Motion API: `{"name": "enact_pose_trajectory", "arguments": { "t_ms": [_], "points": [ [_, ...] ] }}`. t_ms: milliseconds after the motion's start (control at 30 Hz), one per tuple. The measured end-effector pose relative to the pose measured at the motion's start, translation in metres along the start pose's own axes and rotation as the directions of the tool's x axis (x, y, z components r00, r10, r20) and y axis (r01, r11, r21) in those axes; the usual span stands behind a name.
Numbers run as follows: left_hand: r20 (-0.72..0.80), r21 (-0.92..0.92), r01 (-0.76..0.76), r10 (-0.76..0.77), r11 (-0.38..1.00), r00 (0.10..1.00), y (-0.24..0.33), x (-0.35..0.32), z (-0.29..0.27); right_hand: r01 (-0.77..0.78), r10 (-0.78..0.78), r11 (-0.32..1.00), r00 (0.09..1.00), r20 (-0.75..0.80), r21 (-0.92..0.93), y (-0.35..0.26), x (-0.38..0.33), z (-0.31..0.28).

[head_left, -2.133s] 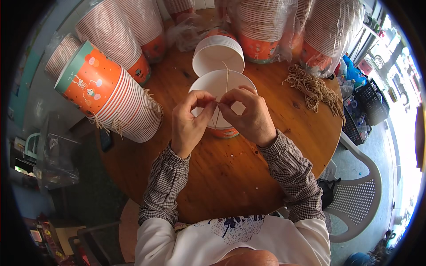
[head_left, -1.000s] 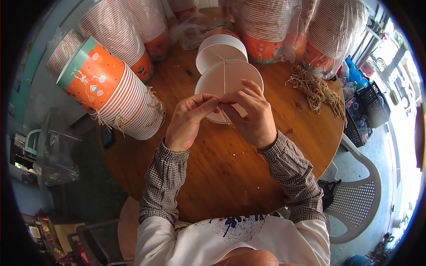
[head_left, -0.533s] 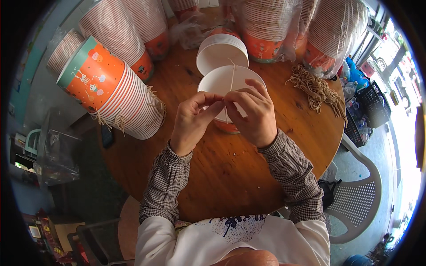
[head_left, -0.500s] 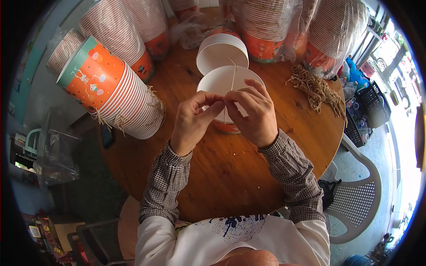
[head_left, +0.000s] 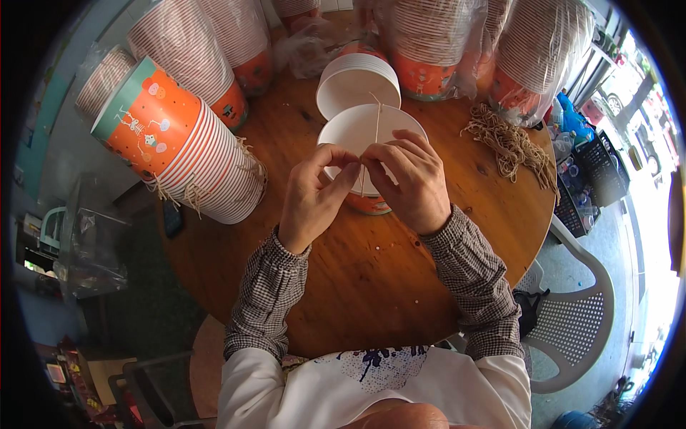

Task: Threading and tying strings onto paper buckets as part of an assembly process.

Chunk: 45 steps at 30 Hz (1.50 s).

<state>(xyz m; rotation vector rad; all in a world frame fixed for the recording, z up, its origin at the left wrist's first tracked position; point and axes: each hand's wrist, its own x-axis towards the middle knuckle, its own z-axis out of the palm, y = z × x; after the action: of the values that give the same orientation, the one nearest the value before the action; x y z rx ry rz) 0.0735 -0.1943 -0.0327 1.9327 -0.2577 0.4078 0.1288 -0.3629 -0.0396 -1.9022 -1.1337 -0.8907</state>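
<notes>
Looking down from the head camera, I see my left hand and my right hand meeting fingertip to fingertip over a white paper bucket that stands on the round wooden table. Both hands are pinched shut on a thin pale string: the left thumb and forefinger close on it from the left, the right fingers close on it from the right, and the two pinches touch each other at the near rim of the bucket. From the pinch the string runs straight away from me across the bucket's open mouth to its far rim. Just under the hands the bucket's orange lower wall shows.

Directly beyond the grip, touching the far rim of that bucket, sits a second white bucket, also open. To the left of the grip a long stack of orange buckets lies on its side, with loose strands hanging from its rims. Farther out, past both white buckets, several more stacks wrapped in clear plastic stand along the far edge of the table. To the right of the grip, well apart from my right hand, a loose bundle of tan cords lies on the wood. A white plastic chair stands off the table on the right, nearer to me than the grip.
</notes>
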Motion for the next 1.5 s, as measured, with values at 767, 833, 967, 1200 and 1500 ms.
{"name": "enact_pose_trajectory", "arguments": {
  "t_ms": [767, 833, 967, 1200, 1500],
  "points": [
    [0.062, -0.411, 0.112, -0.095, 0.905, 0.994, -0.008, -0.003, 0.008, 0.239, -0.229, 0.957, 0.97, 0.078, -0.163, 0.002, 0.008, -0.018],
    [0.067, -0.455, 0.127, -0.108, 0.882, 0.992, -0.007, -0.002, 0.005, 0.063, -0.063, 0.998, 0.998, -0.015, -0.023, 0.002, 0.009, -0.021],
    [0.075, -0.521, 0.163, -0.145, 0.838, 0.987, -0.003, -0.002, 0.004, -0.156, 0.158, 0.958, 0.987, 0.012, 0.241, -0.004, 0.01, -0.026],
    [0.039, -0.511, 0.16, -0.164, 0.845, 0.986, -0.001, -0.004, 0.008, -0.137, 0.118, 0.966, 0.988, 0.098, 0.218, -0.004, 0.006, -0.018],
    [-0.085, 0.073, -0.166, 0.172, 0.983, 0.981, 0.003, -0.007, 0.014, 0.056, -0.052, 0.996, 0.997, 0.065, -0.062, -0.009, 0.01, -0.023]
  ]
}}
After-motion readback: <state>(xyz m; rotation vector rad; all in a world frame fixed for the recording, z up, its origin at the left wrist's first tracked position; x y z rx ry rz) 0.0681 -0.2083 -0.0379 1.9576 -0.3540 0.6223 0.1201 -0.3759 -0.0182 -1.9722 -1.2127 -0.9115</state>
